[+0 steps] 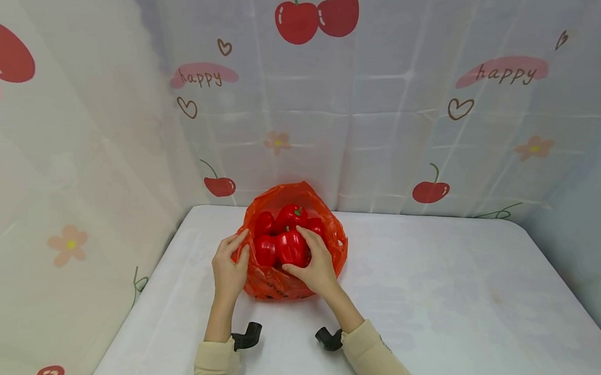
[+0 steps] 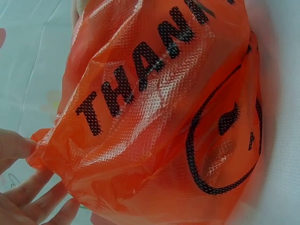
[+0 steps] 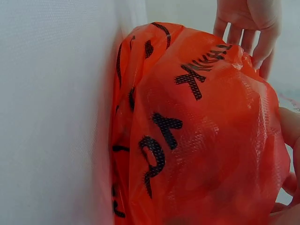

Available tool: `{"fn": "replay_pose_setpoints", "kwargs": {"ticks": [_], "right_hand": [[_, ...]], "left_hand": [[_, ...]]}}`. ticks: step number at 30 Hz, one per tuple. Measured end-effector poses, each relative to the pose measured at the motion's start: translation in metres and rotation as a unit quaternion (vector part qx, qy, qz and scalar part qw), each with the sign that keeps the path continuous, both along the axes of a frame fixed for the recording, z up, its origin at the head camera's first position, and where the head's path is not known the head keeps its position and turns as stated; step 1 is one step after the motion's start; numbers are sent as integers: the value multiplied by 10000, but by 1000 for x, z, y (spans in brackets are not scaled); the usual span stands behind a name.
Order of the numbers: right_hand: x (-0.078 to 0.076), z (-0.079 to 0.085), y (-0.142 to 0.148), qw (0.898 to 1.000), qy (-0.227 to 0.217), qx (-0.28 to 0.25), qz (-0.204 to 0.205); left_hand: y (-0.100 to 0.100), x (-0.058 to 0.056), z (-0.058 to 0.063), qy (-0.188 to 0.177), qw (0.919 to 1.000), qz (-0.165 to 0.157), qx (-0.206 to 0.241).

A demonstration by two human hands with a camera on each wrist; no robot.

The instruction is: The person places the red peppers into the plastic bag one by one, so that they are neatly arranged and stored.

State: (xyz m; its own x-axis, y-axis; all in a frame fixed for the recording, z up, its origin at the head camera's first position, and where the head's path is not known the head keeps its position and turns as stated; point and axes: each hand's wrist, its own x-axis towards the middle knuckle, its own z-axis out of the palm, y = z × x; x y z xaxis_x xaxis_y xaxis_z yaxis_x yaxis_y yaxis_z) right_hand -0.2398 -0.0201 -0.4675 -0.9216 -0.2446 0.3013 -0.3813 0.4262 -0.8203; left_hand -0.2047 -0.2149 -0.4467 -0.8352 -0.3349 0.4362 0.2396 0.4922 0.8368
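An orange-red plastic bag (image 1: 279, 286) with black print stands with its mouth spread. Several glossy red bell peppers fill it; one with a green stem (image 1: 291, 215) lies at the back. My left hand (image 1: 229, 269) pinches the bag's left rim between thumb and fingers, as the left wrist view shows at the lower left. Reaching over the front rim, my right hand (image 1: 316, 265) grips the front bell pepper (image 1: 289, 247), thumb at its lower side and fingers at its upper right. In the right wrist view the bag wall hides the peppers.
The bag sits on a white-covered table (image 1: 436, 293), near its back edge. Behind and to the left hang pale curtains (image 1: 378, 122) printed with cherries, hearts and flowers. Black wrist mounts (image 1: 247, 335) jut inward from both sleeves.
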Motion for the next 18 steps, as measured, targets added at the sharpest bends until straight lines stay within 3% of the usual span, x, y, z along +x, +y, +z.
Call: {"fn": "replay_pose_setpoints", "kwargs": {"ticks": [10,18], "right_hand": [[9,3,-7,9991,-305,53,306],[8,-3,-7,9987,-407,13,290]], "left_hand": [[0,0,0,-31,10000,-3,40],[1,1,0,-80,9999,11,60]]}}
